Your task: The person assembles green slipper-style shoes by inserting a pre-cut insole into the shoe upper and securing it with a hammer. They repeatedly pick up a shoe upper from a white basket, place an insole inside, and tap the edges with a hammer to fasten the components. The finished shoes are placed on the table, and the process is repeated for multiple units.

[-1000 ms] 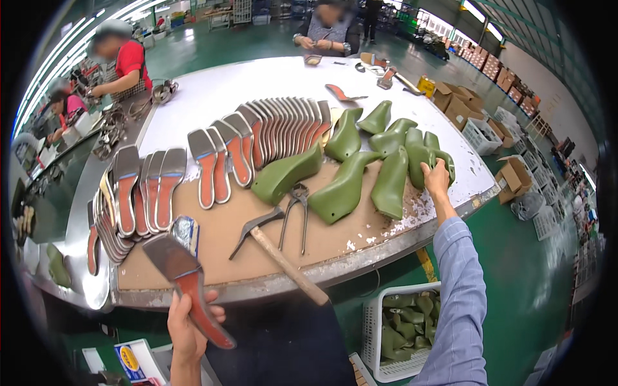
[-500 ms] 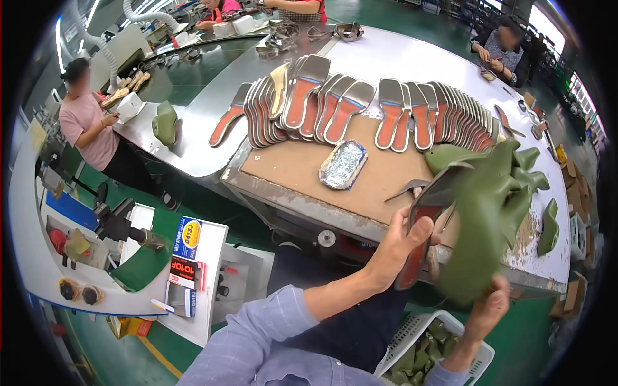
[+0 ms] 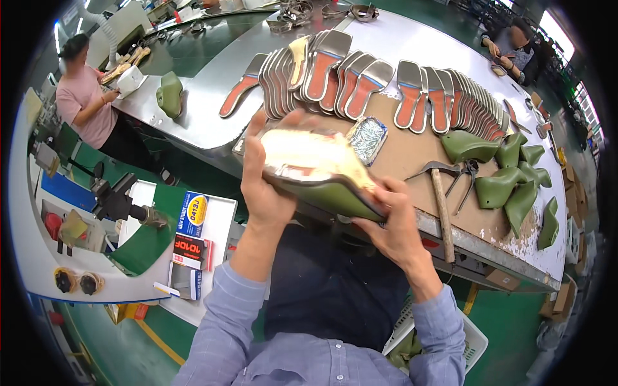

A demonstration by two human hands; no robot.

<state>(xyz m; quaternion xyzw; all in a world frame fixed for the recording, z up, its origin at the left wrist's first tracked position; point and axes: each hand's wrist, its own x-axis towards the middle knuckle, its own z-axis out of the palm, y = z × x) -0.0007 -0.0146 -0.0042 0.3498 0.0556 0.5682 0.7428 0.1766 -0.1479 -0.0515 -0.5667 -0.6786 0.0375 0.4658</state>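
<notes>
In front of me both hands hold a green shoe last [image 3: 335,195] with an insole [image 3: 306,154] laid along its sole, the insole's pale cream face turned up and smeared by motion. My left hand [image 3: 267,186] cups the broad toe end, its fingers spread round the far side. At the narrow heel end, my right hand [image 3: 394,225] pinches insole and last together, thumb below and fingers on top. Several red and grey insoles [image 3: 322,67] stand fanned in rows beyond my hands. Other green lasts [image 3: 497,186] lie on the table's right side.
A hammer [image 3: 441,212] and pincers [image 3: 468,177] lie near the table's front edge, beside a foil-wrapped block [image 3: 367,140]. A white basket [image 3: 475,341] of lasts sits below right. One last [image 3: 170,94] stands far left. A machine [image 3: 122,212] is at left; co-workers sit or stand beyond.
The last and insole, apart before, are now together. Both hands have moved left with them, and the cream face has turned up. The hammer and pincers have come into plain sight.
</notes>
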